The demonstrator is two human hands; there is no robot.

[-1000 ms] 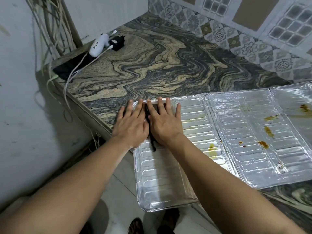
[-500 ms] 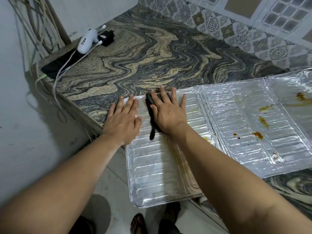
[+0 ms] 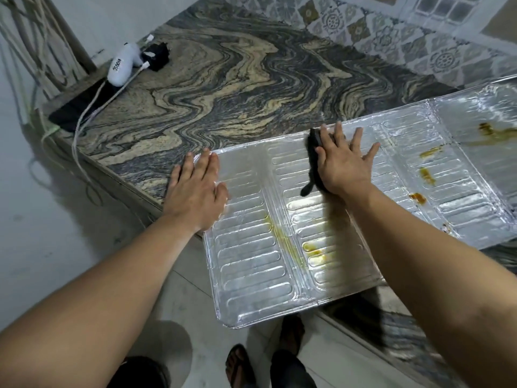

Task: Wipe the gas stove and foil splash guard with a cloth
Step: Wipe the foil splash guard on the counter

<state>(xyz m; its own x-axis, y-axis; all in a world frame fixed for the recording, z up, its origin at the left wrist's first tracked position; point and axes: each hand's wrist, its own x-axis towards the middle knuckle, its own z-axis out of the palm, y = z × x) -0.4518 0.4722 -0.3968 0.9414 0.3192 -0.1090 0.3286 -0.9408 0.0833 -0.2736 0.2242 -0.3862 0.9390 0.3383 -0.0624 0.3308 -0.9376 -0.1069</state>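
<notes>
Right hand (image 3: 340,163) lies flat, fingers straight and spread, pressing a dark cloth (image 3: 313,158) onto the foil splash guard (image 3: 251,275); grip is an open palm press, not a pinch. Left hand (image 3: 195,189) also flat and open, pinning the guard's left panel near its far corner. Guard lies unfolded on the marbled desk (image 3: 223,93), near end overhanging the edge above the floor.

Doing it well, likely: keep the left palm down so the thin foil doesn't slide or buckle, sweep along the embossed ribs, light pressure over the overhang. Yellow-brown stains (image 3: 314,250) near the fold and more streaks (image 3: 426,175) on the right panels look untouched.

Hidden: most of the cloth sits under the palm. Guard's right end cut off by the frame. No gas stove in view. White device (image 3: 123,65) with cables at far left, type unclear.
</notes>
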